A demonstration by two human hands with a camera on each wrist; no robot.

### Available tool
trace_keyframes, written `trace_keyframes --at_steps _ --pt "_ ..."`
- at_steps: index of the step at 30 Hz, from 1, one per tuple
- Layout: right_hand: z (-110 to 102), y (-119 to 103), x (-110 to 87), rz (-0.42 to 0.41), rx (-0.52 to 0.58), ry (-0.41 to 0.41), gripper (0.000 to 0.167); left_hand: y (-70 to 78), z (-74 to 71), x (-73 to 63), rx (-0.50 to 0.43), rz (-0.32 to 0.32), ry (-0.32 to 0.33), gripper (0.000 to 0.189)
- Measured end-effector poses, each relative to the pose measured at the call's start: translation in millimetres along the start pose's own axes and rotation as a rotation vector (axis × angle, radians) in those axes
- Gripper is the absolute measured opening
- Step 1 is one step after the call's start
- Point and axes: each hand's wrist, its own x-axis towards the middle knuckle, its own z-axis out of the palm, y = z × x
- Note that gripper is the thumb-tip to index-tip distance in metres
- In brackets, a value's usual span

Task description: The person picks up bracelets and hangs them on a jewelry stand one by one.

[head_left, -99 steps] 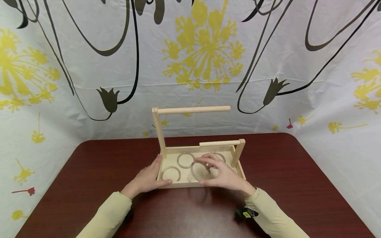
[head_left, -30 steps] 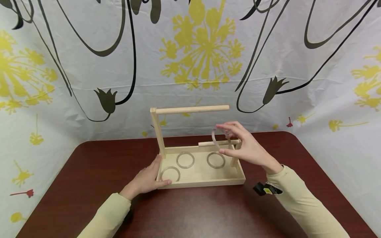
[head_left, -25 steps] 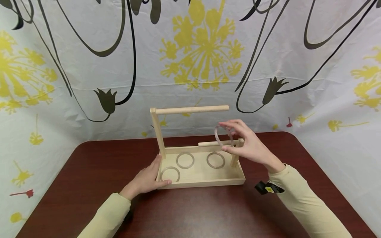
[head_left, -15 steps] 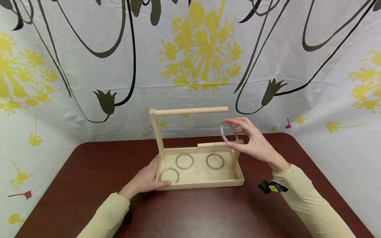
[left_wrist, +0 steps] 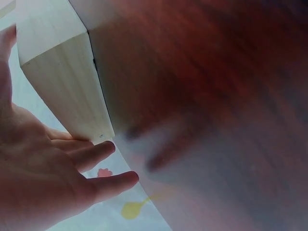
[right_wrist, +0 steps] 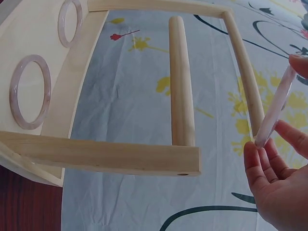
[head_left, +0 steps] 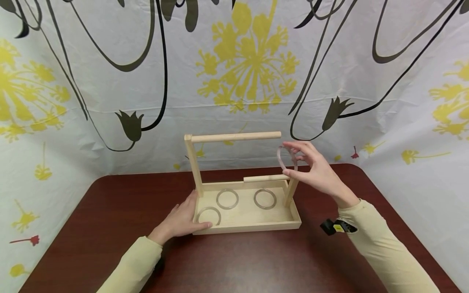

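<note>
My right hand (head_left: 318,171) pinches a pale, translucent bangle (right_wrist: 275,108) between thumb and fingertips, upright. It is raised near the right post of a wooden stand, below the free end of the upper bar (head_left: 236,137) and just above the lower bar (head_left: 261,178). My left hand (head_left: 181,219) rests against the left end of the stand's tray (head_left: 249,227), fingers extended along the side and thumb at the front rim. In the left wrist view those fingers (left_wrist: 113,186) are straight beside the wood. Three more bangles lie flat in the tray, including a right one (head_left: 255,199).
The stand sits on a dark red-brown table (head_left: 110,211) with rounded far corners. A white curtain (head_left: 234,118) with yellow and grey plant prints hangs behind and at both sides. A black wrist device (head_left: 338,226) sits at the right sleeve.
My right hand has lifted the bangle out of the tray, then carried it up and right past the lower bar's level. My left hand has stayed at the tray's left end.
</note>
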Motion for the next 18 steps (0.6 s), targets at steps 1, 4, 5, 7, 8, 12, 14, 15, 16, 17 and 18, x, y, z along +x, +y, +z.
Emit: trace_keyframes --at_steps 1,4,5,7,8,12,14,15,16,17,18 --pt "0 0 0.6 -0.001 0.003 0.005 0.061 0.0 0.2 0.1 -0.003 -0.004 -0.004 0.113" --pt "-1 3 2.1 0.003 0.014 0.018 0.061 0.2 -0.4 -0.1 -0.008 -0.01 -0.012 0.113" --pt "-2 5 2.5 0.004 0.015 0.022 0.061 0.3 -0.5 -0.2 -0.009 -0.012 -0.015 0.113" --pt "-3 13 4.0 0.017 0.023 0.028 0.062 0.3 -0.9 0.0 -0.006 -0.015 -0.017 0.114" --pt "-3 17 5.0 0.024 0.026 0.031 0.063 0.6 -1.1 0.0 -0.006 -0.016 -0.018 0.114" --pt "-5 37 10.4 0.05 0.031 0.04 0.067 1.4 -1.2 0.2 -0.014 -0.025 -0.019 0.114" --pt "-5 40 13.1 0.057 0.027 0.043 0.068 1.6 -1.2 -0.2 -0.024 -0.025 -0.018 0.113" --pt "-6 40 14.3 0.061 0.027 0.043 0.068 1.5 -1.1 -0.4 -0.028 -0.024 -0.018 0.113" --pt "-6 38 15.4 0.064 0.026 0.044 0.068 1.4 -0.9 -0.6 -0.032 -0.023 -0.018 0.113" --pt "-7 34 16.2 0.069 0.025 0.044 0.067 1.4 -0.8 -1.0 -0.036 -0.022 -0.019 0.113" --pt "-7 30 16.9 0.075 0.026 0.044 0.066 1.4 -0.6 -1.2 -0.039 -0.019 -0.02 0.113"
